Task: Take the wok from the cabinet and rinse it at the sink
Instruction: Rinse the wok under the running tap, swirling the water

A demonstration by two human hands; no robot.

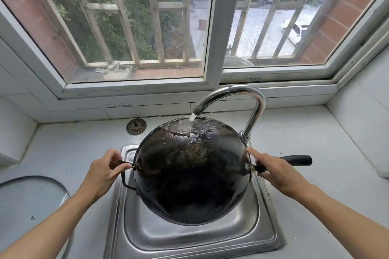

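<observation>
The black wok is held upside down and tilted over the steel sink, its charred underside facing me. Water runs from the chrome faucet onto the wok's upper back. My left hand is shut on the small wire loop handle at the wok's left. My right hand grips the base of the long black handle, which sticks out to the right, with the index finger stretched along the rim.
A round sink strainer lies on the grey counter behind the sink. A glass lid rests on the counter at the left. The window sill and frame run just behind the faucet. White tiled walls close both sides.
</observation>
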